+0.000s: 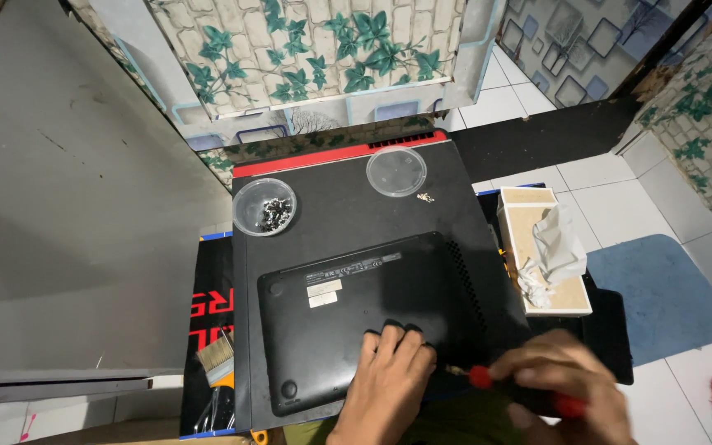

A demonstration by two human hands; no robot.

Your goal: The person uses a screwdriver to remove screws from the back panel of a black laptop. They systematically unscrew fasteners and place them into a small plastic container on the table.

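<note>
small black laptop (356,313) lies underside up, two pale labels showing.
left hand (389,383) flat on it; right hand (566,387), grip around a seemingly red-handled screwdriver (488,379).

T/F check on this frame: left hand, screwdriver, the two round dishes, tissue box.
1. The left hand lies flat on the small black laptop. True.
2. The right hand holds a blue brush. False: it holds a red-handled screwdriver.
3. Both round dishes hold screws. False: the left dish holds screws; the right dish looks empty.
4. The tissue box sits right of the laptops. True.
</note>
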